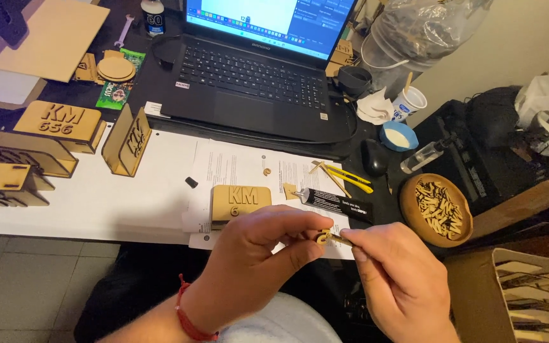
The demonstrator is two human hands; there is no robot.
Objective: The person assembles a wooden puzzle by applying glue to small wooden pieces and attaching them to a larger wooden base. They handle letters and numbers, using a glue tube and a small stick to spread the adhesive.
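My left hand (255, 260) pinches a small round wooden cut-out piece (323, 238) between thumb and forefinger. My right hand (395, 279) holds a thin wooden stick (341, 240) whose tip touches that piece. Just beyond my hands a flat wooden plaque with raised characters (239, 202) lies on white paper sheets (128, 190). A black glue tube (335, 204) lies to the right of the plaque. A red cord is tied around my left wrist.
An open black laptop (249, 82) sits at the back. Several finished wooden plaques (61, 124) stand at left. A wooden bowl of small cut pieces (436, 209), a black mouse (374, 157), yellow tweezers (347, 176) and a cardboard box (516, 292) sit at right.
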